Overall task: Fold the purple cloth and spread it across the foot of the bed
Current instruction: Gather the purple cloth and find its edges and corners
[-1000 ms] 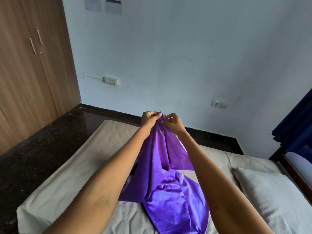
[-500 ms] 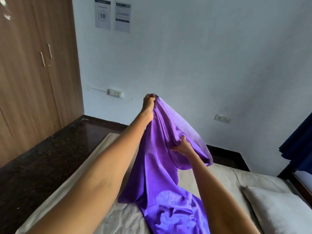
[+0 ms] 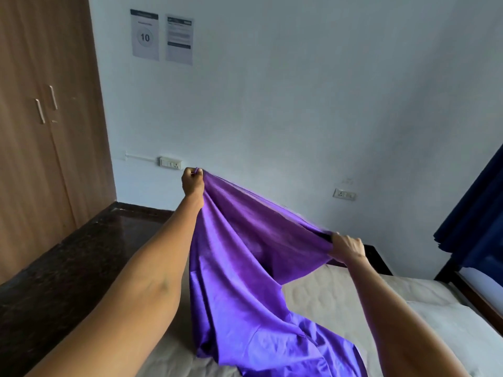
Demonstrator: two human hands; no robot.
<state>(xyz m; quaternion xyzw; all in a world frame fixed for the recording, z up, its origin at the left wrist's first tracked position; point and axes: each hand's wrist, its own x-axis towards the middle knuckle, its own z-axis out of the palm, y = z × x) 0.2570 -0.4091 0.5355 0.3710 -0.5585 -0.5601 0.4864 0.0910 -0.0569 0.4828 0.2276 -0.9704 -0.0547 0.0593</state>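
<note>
the purple cloth (image 3: 245,268) is held up above the bed (image 3: 326,292), with its top edge stretched between the two hands. that edge is its long axis here: it runs from about 10 o'clock, high and far, down toward 3 o'clock, low and to the right. the left hand (image 3: 192,180) is raised at the upper end, and a corner of the cloth is pinched in its curled fingers (image 3: 196,172). the right hand (image 3: 347,246) is lower and well apart from it, and the edge is gripped in its closed fingers. from this line the cloth hangs in loose folds toward 6 o'clock, and its lower part lies crumpled on the beige sheet between the forearms. a pillow (image 3: 462,330) is seen at 4 o'clock on the bed. a wooden wardrobe (image 3: 40,131) stands at 9 o'clock, two printed sheets (image 3: 162,36) are fixed to the wall at 11 o'clock, one marked 10, and a dark blue curtain (image 3: 473,213) hangs at 3 o'clock.
</note>
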